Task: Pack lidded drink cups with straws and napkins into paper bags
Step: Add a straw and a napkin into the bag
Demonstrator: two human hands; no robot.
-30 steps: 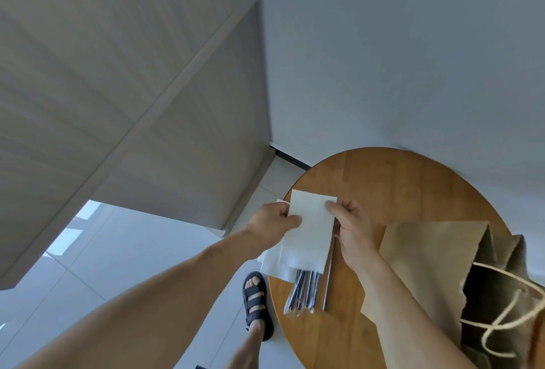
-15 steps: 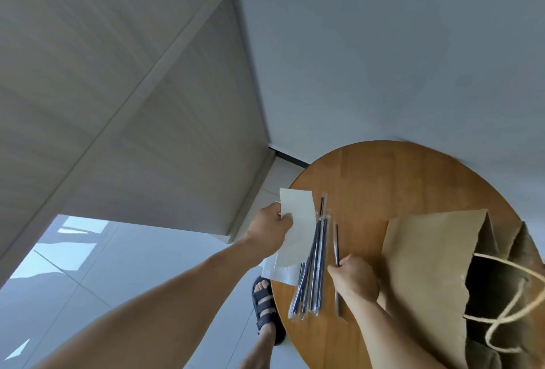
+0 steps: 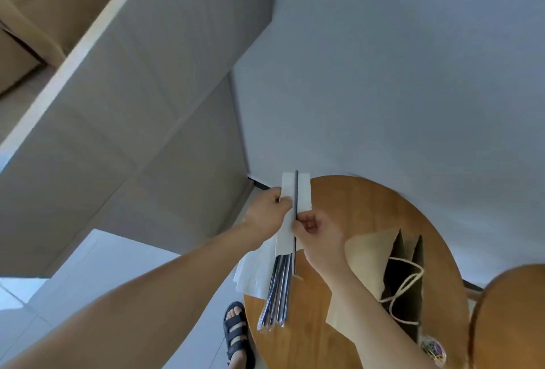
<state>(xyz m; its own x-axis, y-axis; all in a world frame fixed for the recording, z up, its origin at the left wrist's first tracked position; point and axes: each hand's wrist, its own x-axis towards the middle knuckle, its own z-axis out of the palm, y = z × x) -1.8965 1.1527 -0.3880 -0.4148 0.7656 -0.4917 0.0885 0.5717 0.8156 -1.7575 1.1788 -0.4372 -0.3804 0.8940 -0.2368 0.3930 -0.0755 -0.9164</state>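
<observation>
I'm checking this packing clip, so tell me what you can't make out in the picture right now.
All in the head view:
- Paper bag: inside is dark, contents unseen; right forearm covers its near side.
- Drink cups: none visible.
- Napkin stack: mostly hidden under the held napkin and straw bundle.
- Left hand and right hand: fingertips hidden behind napkin and straw.
- Colourful item at lower right: blurred, unidentifiable.

A plain indoor room: round wooden table (image 3: 368,221), pale tiled floor (image 3: 97,268), bare grey wall (image 3: 398,73), wood-panelled cabinetry (image 3: 147,88).
</observation>
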